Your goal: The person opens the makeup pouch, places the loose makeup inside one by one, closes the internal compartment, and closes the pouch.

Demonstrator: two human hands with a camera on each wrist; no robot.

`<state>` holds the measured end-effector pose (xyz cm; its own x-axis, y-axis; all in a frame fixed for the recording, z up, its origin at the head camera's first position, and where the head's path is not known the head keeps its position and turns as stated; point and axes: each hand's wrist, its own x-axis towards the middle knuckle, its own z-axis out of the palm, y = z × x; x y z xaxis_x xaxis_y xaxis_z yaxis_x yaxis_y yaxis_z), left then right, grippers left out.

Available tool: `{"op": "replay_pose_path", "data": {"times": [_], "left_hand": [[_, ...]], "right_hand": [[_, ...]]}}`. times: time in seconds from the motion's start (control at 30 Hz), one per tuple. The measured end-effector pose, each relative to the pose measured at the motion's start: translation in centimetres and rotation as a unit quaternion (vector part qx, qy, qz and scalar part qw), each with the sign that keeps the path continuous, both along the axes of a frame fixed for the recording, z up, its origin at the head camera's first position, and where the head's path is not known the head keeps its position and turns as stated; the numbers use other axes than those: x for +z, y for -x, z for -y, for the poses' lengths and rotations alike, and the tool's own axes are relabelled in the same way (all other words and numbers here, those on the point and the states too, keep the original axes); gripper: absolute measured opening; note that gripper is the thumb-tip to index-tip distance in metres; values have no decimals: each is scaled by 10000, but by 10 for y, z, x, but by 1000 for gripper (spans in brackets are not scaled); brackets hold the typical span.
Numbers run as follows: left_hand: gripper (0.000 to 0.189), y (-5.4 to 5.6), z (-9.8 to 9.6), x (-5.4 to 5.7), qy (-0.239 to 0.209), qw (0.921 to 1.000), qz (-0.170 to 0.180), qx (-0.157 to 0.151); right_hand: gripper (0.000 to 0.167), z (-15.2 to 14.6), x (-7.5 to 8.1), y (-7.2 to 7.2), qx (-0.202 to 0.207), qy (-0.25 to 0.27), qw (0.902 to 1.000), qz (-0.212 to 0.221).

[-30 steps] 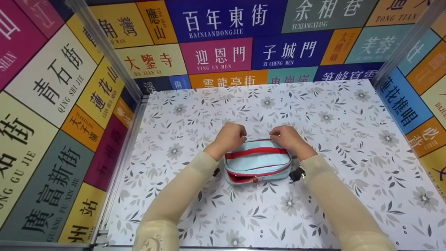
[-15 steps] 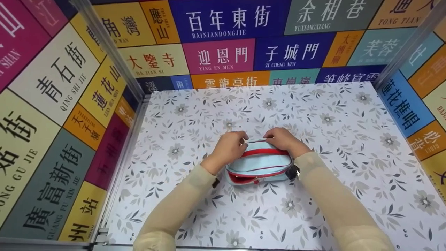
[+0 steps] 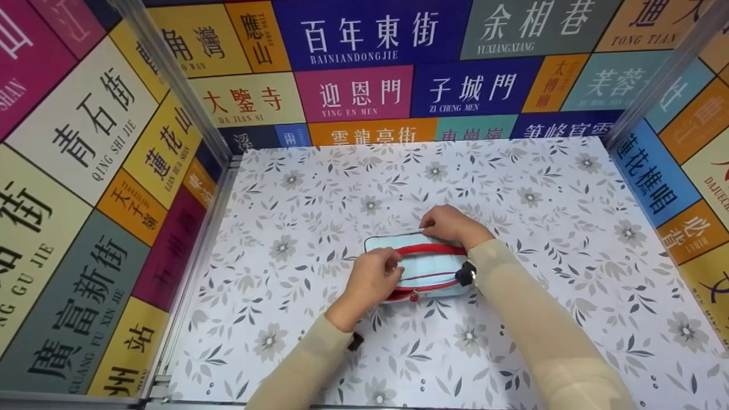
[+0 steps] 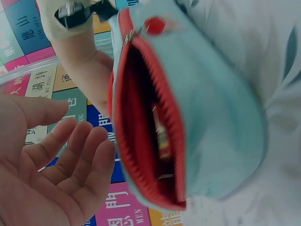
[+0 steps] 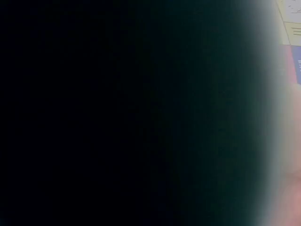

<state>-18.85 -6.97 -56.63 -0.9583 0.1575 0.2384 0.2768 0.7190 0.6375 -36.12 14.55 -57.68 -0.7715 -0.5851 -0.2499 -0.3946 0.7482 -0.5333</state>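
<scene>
A light-blue zip pouch [image 3: 433, 266] with red trim and a red carry strap [image 3: 435, 249] sits on the table. Its zipper is partly undone at the left front, and a round red zipper pull [image 3: 414, 296] hangs at the front. Through the gap in the left wrist view, a small red and yellow item [image 4: 162, 136] shows inside the red lining. My left hand [image 3: 371, 278] hovers over the pouch's left end, fingers loosely bent and holding nothing. My right hand [image 3: 453, 224] pinches the back rim, right of centre. Something close and dark blocks most of the right wrist view.
The table [image 3: 273, 319] has a white covering with grey flowers and leaves. Panels with coloured sign blocks [image 3: 353, 91] stand behind it and on both sides. A metal frame rail [image 3: 199, 256] runs along the left edge.
My left hand has come off the pouch's back left corner and moved toward the front. My right hand has slid left along the back rim.
</scene>
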Motion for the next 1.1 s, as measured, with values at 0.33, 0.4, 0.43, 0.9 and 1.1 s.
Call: {"op": "replay_pose_path", "data": {"times": [0.33, 0.4, 0.43, 0.9, 1.1], "left_hand": [[2, -34, 1, -13, -514, 9969, -220, 558], [2, -36, -1, -14, -590, 9961, -211, 616], [3, -38, -2, -14, -630, 9959, -178, 622], [14, -53, -15, -34, -1478, 9814, 801, 922], [17, -55, -24, -37, -1754, 9726, 974, 1173]], "right_hand": [[29, 6, 21, 2, 534, -1007, 9896, 881], [29, 11, 22, 3, 441, -1018, 9898, 896], [29, 13, 22, 3, 390, -951, 9911, 852], [20, 20, -1, -2, 221, 40, 9988, 428], [20, 22, -2, -3, 62, 88, 9982, 593]]}}
